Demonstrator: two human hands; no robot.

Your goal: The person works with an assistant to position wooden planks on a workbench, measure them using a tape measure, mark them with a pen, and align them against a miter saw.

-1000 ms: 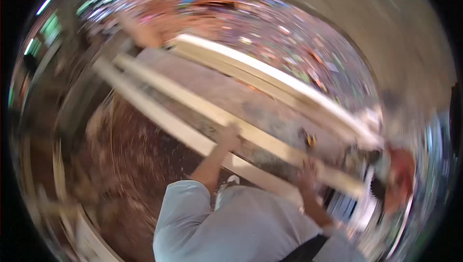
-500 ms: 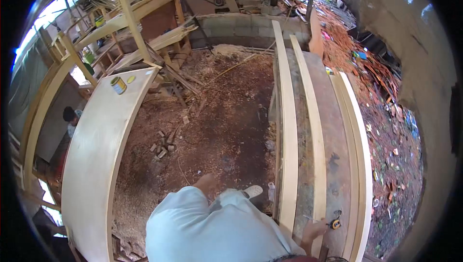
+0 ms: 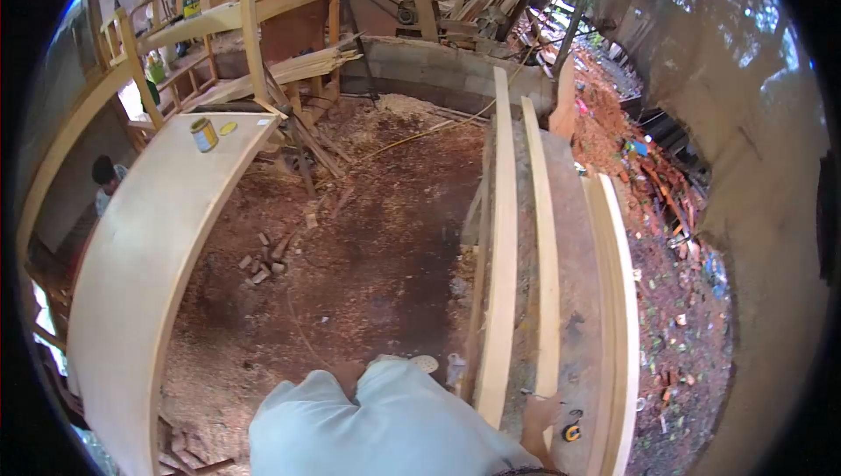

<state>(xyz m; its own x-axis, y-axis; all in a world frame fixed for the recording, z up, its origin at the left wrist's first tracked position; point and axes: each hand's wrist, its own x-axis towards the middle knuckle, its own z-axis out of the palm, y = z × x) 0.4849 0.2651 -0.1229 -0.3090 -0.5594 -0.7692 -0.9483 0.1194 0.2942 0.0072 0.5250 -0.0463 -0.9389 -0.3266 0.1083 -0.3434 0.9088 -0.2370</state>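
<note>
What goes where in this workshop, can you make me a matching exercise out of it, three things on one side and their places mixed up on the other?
1. Yellow tin
2. Tape measure
3. Small wood blocks

A. Scattered on the ground
B. Standing on the wide panel
C. Beside the right hand

Right pairs: 1-B, 2-C, 3-A

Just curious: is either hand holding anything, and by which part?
The right hand is on the middle board, near end, grip unclear; left hand mostly hidden, cannot tell.
</note>
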